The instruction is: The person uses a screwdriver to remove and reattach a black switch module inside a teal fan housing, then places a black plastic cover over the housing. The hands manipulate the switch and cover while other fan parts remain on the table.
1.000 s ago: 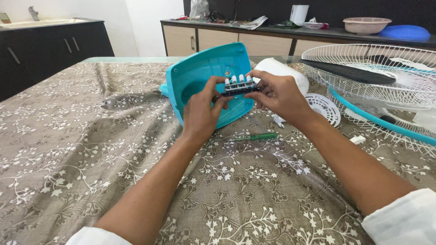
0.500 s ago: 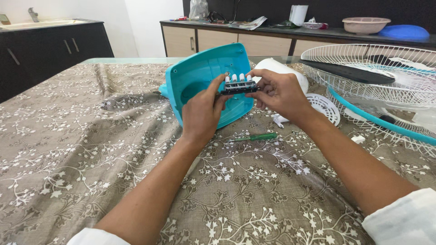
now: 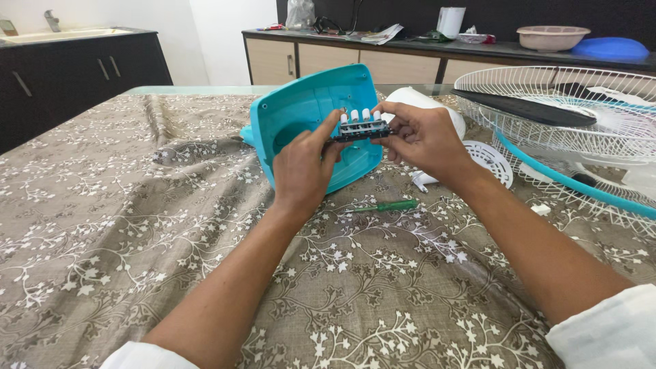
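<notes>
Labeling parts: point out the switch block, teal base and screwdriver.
switch block (image 3: pixel 361 127), head view, dark body under the white buttons
teal base (image 3: pixel 301 113), head view, inner wall
screwdriver (image 3: pixel 396 205), head view, green handle

In the middle of the frame, the left hand (image 3: pixel 301 171) and right hand (image 3: pixel 420 137) pinch a small dark switch block (image 3: pixel 359 128) with white buttons between their fingertips, in front of a tilted teal plastic cover (image 3: pixel 301 116). Below them a green screwdriver (image 3: pixel 384 206) lies on the floral cloth (image 3: pixel 137 225) covering the surface. A white wire fan guard (image 3: pixel 581 130) fills the right side.

A home kitchen: sink (image 3: pixel 61 33), cabinets (image 3: pixel 321 61), clothed table (image 3: pixel 137 225).
</notes>
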